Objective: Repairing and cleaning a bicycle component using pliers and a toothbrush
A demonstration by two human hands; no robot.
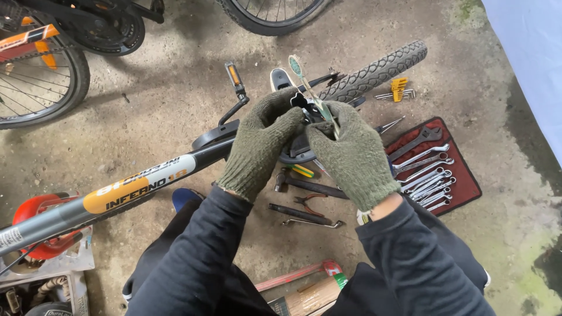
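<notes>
Both my hands wear olive knitted gloves and dark sleeves. My left hand [261, 142] is closed on a small black bicycle part [300, 100] held up over the frame. My right hand [351, 153] grips a toothbrush [300, 68] with a green-white head that points up and away, its handle running into my fist. The hands touch each other at the part. Below them lies a bicycle frame [126, 187] with a grey tube and an orange and white band, its black crank and pedal [235, 76] sticking up.
A red tool roll [465, 181] with several chrome spanners lies at right. Loose pliers, a hammer and bars [304, 202] lie on the concrete. A knobby tyre [374, 73], yellow hex keys [398, 89], bicycle wheels at top left and a red object [35, 210] at left surround me.
</notes>
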